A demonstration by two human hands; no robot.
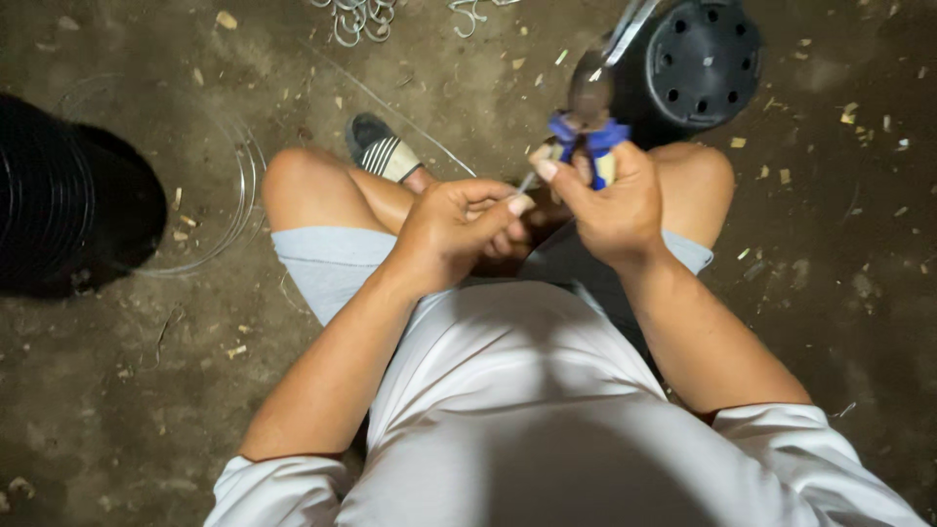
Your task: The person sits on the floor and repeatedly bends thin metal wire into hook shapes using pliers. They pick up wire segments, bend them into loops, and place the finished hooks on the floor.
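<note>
Blue-handled pliers (589,127) clamped in right hand (610,200), above the knees. Thin wire (524,183) pinched in left hand (457,226), end touching the pliers. Keep wire taut, squeeze steadily, bend close beside the fingers. Finished hooks (356,18) on floor (839,254) ahead.

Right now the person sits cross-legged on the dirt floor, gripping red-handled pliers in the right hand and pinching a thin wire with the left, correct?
Not quite: the pliers have blue handles, not red. The head view shows the right hand gripping them while the left hand pinches a thin wire, with the person seated cross-legged on the dirt floor.
</note>
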